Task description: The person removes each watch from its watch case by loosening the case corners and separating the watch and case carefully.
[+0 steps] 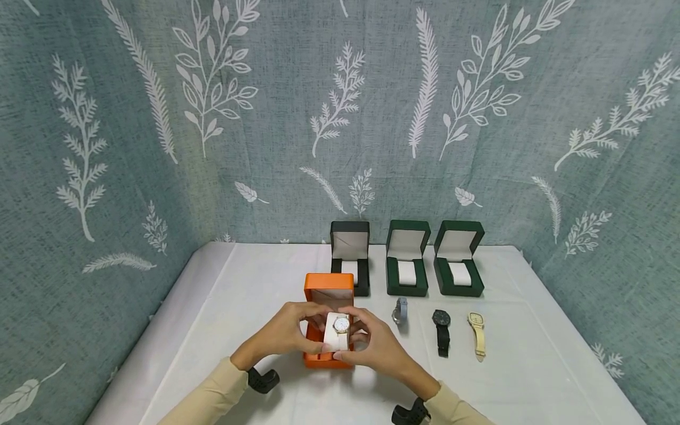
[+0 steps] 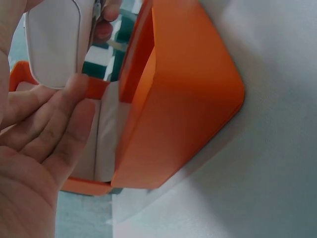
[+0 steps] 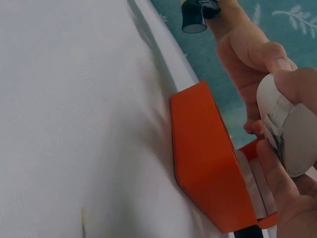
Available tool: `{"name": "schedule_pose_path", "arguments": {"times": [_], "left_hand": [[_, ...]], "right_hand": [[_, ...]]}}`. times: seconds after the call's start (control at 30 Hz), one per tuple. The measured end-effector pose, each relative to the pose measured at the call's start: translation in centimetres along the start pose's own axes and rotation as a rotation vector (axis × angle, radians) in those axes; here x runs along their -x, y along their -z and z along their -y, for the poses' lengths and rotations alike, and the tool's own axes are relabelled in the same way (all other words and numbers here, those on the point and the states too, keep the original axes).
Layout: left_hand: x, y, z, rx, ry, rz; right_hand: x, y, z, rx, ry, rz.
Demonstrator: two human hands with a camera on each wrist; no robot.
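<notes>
Both hands hold a white watch cushion over an open orange watch box. Around the cushion goes a wristwatch with a white dial and pale strap. My left hand grips the cushion's left side, thumb at its lower edge. On the other side, my right hand pinches it near the strap. Seen from the left wrist, the cushion is a smooth rounded pad above the box. From the right wrist, the strap and its metal clasp show along the cushion's side.
Behind the orange box stand a black watch box and two green ones, all open with white cushions. On the white table lie a grey watch, a black watch and a gold watch.
</notes>
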State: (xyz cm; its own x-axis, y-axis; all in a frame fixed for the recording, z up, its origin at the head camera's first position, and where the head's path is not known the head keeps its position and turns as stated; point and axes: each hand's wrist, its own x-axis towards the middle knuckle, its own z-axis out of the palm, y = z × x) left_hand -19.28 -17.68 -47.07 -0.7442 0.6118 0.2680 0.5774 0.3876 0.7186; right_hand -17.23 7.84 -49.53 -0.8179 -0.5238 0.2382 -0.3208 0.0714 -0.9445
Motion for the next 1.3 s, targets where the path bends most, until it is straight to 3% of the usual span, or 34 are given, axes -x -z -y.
{"name": "schedule_pose_path", "arguments": {"times": [0.5,0.7,0.83,0.97,1.3], "left_hand": [[0.0,0.0,0.3,0.009,0.007,-0.004],[0.2,0.3,-0.2,0.028,-0.003,0.016],[0.7,0.8,0.0,0.058,0.002,0.028],[1.3,1.2,0.9,0.065,0.029,0.010],[2.0,1.4,1.4,0.026,0.061,-0.014]], "right_hand": [[0.2,-0.3,0.0,0.081,0.006,-0.061],[0.1,0.0,-0.2,0.056,0.022,-0.020],[0.3,0.6,-0.2,-0.028,-0.026,0.017],[0.8,1.2,-0.5,-0.092,-0.094,-0.001],[2.2,2.0,-1.9,-0.059,-0.225,-0.102]]}}
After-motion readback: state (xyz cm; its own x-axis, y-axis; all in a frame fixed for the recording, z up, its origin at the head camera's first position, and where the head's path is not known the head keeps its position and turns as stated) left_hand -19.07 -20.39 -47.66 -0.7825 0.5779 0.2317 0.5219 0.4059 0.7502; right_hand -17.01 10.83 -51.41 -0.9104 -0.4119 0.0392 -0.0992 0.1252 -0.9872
